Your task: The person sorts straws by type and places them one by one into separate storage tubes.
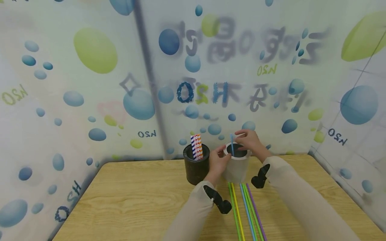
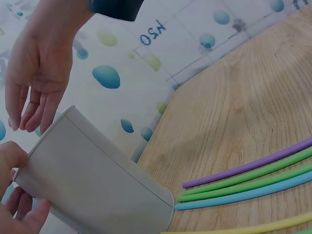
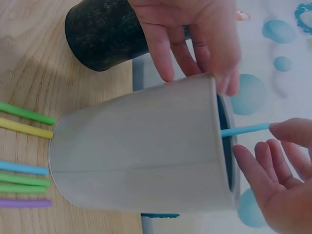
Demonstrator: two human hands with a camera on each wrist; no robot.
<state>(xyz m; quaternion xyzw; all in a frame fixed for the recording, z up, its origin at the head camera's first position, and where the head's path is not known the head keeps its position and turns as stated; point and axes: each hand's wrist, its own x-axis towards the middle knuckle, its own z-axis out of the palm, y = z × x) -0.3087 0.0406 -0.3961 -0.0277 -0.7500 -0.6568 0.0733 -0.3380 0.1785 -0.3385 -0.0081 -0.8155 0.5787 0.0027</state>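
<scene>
My left hand (image 1: pixel 217 161) grips the rim of a white, slightly tapered cup (image 1: pixel 236 170), thumb at the edge and fingers along its outer side. A light-blue straw (image 3: pixel 246 129) stands in this cup, its upper end sticking out above the rim and the rest hidden inside. Over the cup's mouth, my right hand (image 1: pixel 249 140) has its fingers spread, one fingertip right at the straw's top end and the thumb apart from it. Left of the white cup stands a black cup (image 1: pixel 196 170) with several patterned straws (image 1: pixel 196 147) upright in it.
Several long coloured straws lie side by side on the wooden table (image 1: pixel 141 201), among them a yellow straw (image 1: pixel 238 212), a blue straw (image 1: pixel 248 212) and a purple straw (image 1: pixel 256 212). Their far ends reach the white cup's base. A patterned wall covering (image 1: pixel 90 140) rises behind the table.
</scene>
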